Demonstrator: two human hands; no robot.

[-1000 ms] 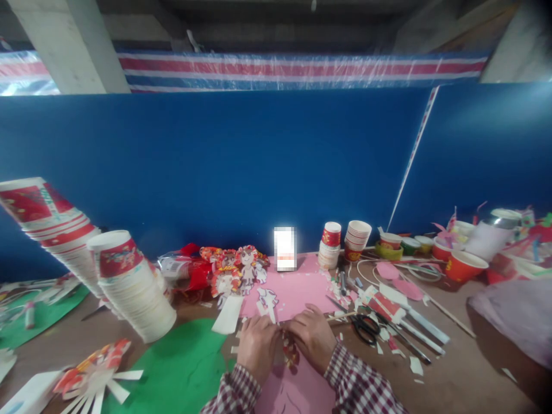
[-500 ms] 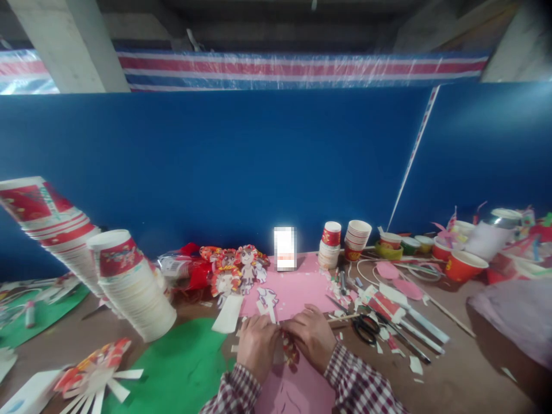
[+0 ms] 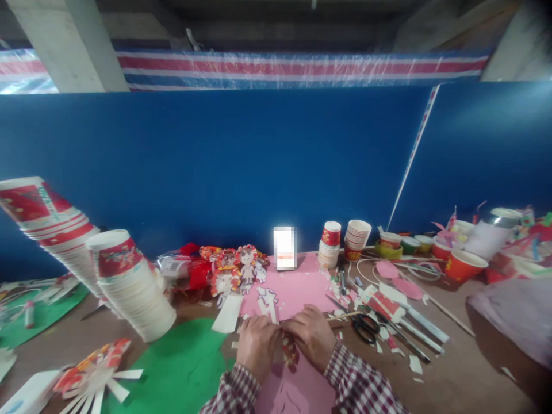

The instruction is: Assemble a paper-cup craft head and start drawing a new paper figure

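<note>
From head height, close in, looking forward (slightly down) across the table point(image 3: 457, 376)

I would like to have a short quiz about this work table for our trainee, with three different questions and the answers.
1. True or false: both sleeves are checked.
2. Fill in: between the left hand and the right hand, a small patterned piece shows against ____ paper.
3. Which hand is nearer to the black-handled scissors?

Key: 1. True. 2. Pink. 3. The right hand.
</note>
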